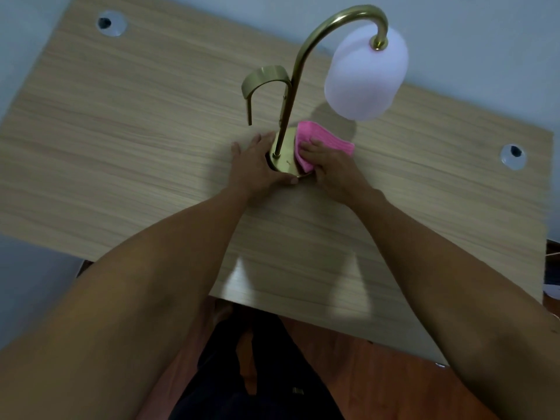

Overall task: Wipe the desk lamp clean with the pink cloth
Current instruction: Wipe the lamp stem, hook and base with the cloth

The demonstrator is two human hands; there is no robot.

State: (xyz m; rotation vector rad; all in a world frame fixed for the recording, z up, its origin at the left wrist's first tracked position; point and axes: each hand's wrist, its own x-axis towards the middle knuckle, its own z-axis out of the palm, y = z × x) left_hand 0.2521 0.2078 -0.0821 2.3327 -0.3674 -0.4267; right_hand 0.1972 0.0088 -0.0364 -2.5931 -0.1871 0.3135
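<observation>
A brass desk lamp point(298, 71) stands in the middle of the wooden desk point(121, 147), with a curved stem, a white frosted shade point(365, 77) hanging at the upper right and a round brass base point(285, 160). My left hand point(257, 165) wraps around the left and front edge of the base and holds it. My right hand point(328, 166) presses the folded pink cloth point(318, 137) flat onto the right side of the base. Part of the cloth lies under my fingers.
A curved brass hook point(262, 81) branches off the stem to the left. Two round cable holes sit in the desk, one at the far left point(109, 23) and one at the right point(513, 156). The desk's near edge runs below my forearms, with reddish floor beyond.
</observation>
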